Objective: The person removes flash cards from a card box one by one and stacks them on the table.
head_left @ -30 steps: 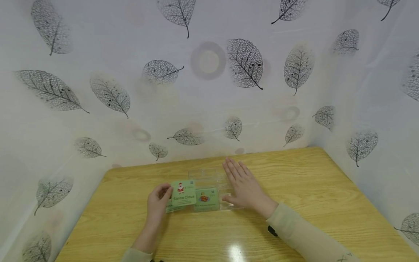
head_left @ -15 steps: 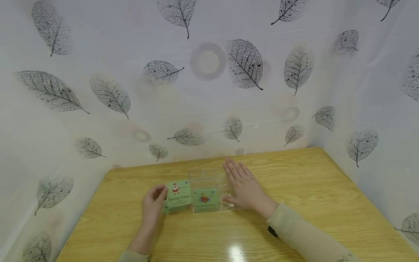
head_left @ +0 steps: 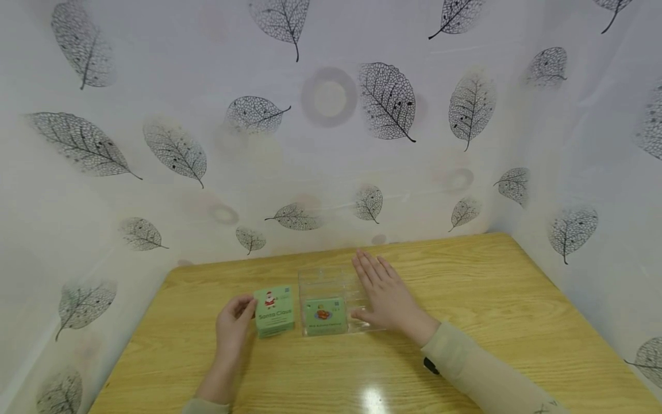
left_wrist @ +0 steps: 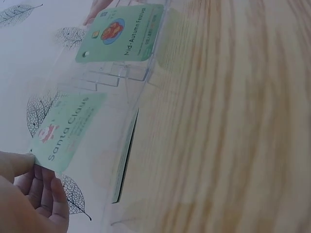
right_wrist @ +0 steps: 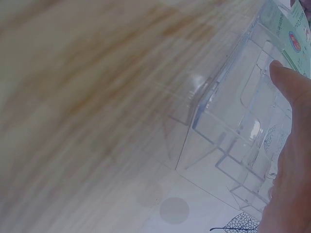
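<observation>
My left hand (head_left: 231,325) pinches a green Santa Claus card (head_left: 274,303) at its left edge, thumb on top. The card is tilted above a low stack of cards (left_wrist: 127,160) on the table, which it mostly covers in the head view. Just right of it stands a clear plastic card holder (head_left: 320,276) with stepped compartments. A green Mid-Autumn Festival card (head_left: 326,313) lies in the holder's front left compartment. My right hand (head_left: 385,296) rests on the holder's right part, fingers straight, thumb toward the cards, hiding that side.
The wood-grain table (head_left: 465,299) carries all of this. A white curtain with leaf prints (head_left: 331,161) hangs behind it and along both sides. A dark band (head_left: 430,365) shows at the right wrist.
My left hand has moved left with the Santa Claus card, away from the holder and over the stack, covering the card beneath. The right hand has stayed in place.
</observation>
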`<state>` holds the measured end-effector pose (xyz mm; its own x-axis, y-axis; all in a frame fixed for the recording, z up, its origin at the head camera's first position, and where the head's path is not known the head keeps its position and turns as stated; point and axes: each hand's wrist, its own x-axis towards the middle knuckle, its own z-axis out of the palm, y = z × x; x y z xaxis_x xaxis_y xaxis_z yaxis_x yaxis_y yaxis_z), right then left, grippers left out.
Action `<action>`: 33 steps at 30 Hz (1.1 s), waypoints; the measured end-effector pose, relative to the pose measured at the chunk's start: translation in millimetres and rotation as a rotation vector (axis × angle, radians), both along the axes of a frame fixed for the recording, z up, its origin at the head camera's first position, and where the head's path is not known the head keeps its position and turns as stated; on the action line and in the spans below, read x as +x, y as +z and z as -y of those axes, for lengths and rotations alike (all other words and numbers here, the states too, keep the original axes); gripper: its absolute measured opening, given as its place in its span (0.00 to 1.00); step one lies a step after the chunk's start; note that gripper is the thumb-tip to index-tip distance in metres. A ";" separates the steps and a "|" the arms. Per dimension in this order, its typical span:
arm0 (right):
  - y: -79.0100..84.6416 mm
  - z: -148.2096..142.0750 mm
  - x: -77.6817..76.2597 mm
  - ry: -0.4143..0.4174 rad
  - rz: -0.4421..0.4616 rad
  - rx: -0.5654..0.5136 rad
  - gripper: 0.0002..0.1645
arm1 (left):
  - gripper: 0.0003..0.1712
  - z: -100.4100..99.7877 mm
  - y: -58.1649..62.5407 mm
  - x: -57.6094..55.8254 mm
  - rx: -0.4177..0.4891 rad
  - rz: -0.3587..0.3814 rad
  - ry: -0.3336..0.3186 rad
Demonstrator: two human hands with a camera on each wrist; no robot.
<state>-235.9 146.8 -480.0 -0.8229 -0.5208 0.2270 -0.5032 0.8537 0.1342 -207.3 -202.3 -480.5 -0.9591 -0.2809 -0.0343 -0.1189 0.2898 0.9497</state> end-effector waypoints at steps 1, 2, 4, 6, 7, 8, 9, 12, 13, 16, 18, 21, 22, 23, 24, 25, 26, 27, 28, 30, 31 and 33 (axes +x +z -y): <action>0.0 0.0 0.1 0.002 -0.001 -0.003 0.71 | 0.17 1.0 -0.7 -0.1 -0.007 -0.002 0.003; 0.1 -0.1 0.3 0.001 -0.001 -0.002 0.71 | 0.17 1.9 -1.4 -0.2 -0.012 -0.003 0.004; 0.5 0.0 0.8 0.000 -0.002 0.001 0.71 | 0.17 3.4 -2.5 -0.7 -0.023 -0.010 0.006; 1.2 0.1 1.4 0.001 -0.008 0.000 0.71 | 0.16 4.5 -3.1 -1.1 -0.032 -0.015 0.008; 1.4 0.1 1.7 0.002 -0.009 -0.001 0.71 | 0.16 4.9 -3.5 -1.1 -0.036 -0.015 0.011; 1.8 0.1 2.0 0.000 -0.009 0.003 0.71 | 0.16 5.3 -3.8 -1.2 -0.039 -0.014 0.014; 2.1 0.2 2.3 -0.001 -0.009 0.004 0.71 | 0.16 5.6 -4.2 -1.1 -0.039 -0.014 0.017; 2.2 0.3 2.9 -0.001 -0.002 0.005 0.71 | 0.15 7.1 -5.6 -1.4 -0.028 -0.006 0.027; 2.0 0.3 2.9 -0.003 0.000 0.009 0.71 | 0.15 7.7 -6.0 -1.6 -0.024 -0.004 0.029; 1.1 0.3 2.4 -0.001 -0.003 0.009 0.71 | 0.16 10.0 -7.7 -3.2 -0.016 0.000 0.029; 0.4 0.1 1.9 -0.001 -0.005 0.007 0.71 | 0.17 11.3 -8.9 -4.1 -0.019 0.003 0.033; -0.3 -0.3 0.9 0.001 -0.010 0.003 0.71 | 0.17 13.6 -11.0 -5.1 -0.026 0.012 0.034; -0.5 -0.4 0.6 0.002 -0.012 0.003 0.72 | 0.18 14.3 -11.8 -5.5 -0.028 0.012 0.032; -0.6 -0.6 0.5 0.002 -0.014 0.003 0.72 | 0.18 14.9 -12.4 -5.5 -0.028 0.014 0.029; -0.8 -0.8 0.4 0.004 -0.016 0.002 0.72 | 0.18 15.4 -12.7 -5.2 -0.027 0.018 0.024; -0.9 -1.0 0.4 0.005 -0.016 -0.001 0.72 | 0.18 15.8 -13.1 -5.1 -0.026 0.018 0.019; -0.9 -1.1 0.4 0.005 -0.017 -0.002 0.72 | 0.18 16.1 -13.4 -5.0 -0.025 0.019 0.015; -0.9 -1.2 0.5 0.005 -0.017 -0.003 0.72 | 0.18 16.4 -14.0 -5.1 -0.025 0.022 0.012; -0.9 -1.3 0.5 0.007 -0.018 -0.006 0.72 | 0.18 16.4 -14.1 -4.9 -0.029 0.022 0.008; -0.9 -1.4 0.7 0.011 -0.020 -0.013 0.72 | 0.17 16.2 -14.3 -4.4 -0.038 0.028 0.001; -1.0 -1.4 0.8 0.012 -0.021 -0.015 0.72 | 0.17 16.1 -14.6 -4.7 -0.046 0.028 0.000; -1.0 -1.4 0.8 0.013 -0.021 -0.016 0.72 | 0.17 15.9 -15.1 -5.1 -0.066 0.028 -0.001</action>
<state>-235.0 148.1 -481.1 -0.8112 -0.5273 0.2528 -0.5112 0.8494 0.1313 -212.4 -218.2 -495.5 -0.9585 -0.2820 -0.0426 -0.1447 0.3520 0.9248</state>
